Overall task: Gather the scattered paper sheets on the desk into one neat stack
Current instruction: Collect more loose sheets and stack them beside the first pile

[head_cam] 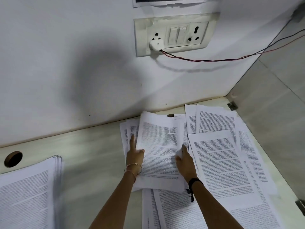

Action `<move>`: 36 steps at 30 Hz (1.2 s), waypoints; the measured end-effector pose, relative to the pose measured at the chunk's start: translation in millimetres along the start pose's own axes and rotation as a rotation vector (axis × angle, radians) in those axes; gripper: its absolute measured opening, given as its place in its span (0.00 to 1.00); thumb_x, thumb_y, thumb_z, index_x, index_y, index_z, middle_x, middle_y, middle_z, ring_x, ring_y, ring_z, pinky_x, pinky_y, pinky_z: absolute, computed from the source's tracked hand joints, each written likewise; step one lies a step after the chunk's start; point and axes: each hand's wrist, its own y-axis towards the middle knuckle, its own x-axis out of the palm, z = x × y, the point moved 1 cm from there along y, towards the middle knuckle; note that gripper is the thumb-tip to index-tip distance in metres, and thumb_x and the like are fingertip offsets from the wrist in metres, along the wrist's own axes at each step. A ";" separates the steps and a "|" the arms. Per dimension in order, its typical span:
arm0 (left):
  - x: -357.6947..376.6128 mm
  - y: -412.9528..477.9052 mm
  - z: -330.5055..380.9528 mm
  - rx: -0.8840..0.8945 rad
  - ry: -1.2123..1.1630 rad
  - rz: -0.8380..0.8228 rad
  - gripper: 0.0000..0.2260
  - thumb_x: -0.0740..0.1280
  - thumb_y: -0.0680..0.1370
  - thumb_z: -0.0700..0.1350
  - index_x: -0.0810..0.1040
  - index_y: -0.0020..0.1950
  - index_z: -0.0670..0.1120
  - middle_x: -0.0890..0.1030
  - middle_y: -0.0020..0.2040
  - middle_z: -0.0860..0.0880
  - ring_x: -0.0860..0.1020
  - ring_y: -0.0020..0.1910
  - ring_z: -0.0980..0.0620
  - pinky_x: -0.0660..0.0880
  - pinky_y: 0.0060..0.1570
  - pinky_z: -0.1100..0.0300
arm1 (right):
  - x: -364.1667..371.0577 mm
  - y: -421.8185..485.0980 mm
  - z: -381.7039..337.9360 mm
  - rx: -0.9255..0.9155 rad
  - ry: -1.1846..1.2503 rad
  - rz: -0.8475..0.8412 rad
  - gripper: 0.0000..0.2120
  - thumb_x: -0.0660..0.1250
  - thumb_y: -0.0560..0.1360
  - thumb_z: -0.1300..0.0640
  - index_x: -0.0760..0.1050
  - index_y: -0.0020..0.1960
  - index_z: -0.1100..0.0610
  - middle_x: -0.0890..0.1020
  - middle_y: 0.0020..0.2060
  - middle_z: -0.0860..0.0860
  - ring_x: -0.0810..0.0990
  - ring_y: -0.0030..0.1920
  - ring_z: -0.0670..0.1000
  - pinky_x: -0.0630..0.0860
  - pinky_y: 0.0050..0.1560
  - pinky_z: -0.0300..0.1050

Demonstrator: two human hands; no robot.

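A small bundle of sheets (pixel 159 151) is pinched at its sides by the left hand (pixel 134 158) and the right hand (pixel 184 161), above the scattered sheets (pixel 221 162) near the surface's far right corner. If it is lifted carelessly, loose pages underneath may be dragged along — or the bundle may fan out.

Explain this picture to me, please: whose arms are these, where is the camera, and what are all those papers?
No machine here: a person wears a camera on the head, looking down at their own arms. The left hand and right hand grip the two side edges of a printed sheet, which curls up off the scattered sheets spread over the pale desk. At the near left lies a tidier stack, beside a round cable hole. On the wall behind, a socket panel holds a white plug with a red and black wire.
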 end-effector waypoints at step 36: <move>-119.0 -122.3 -83.3 -0.163 -0.377 0.338 0.21 0.61 0.79 0.42 0.64 0.71 0.37 0.69 0.69 0.39 0.69 0.68 0.40 0.64 0.68 0.52 | 7.2 -101.3 62.6 -0.285 -0.369 -0.156 0.28 0.63 0.78 0.53 0.59 0.75 0.57 0.56 0.76 0.52 0.54 0.76 0.51 0.63 0.72 0.48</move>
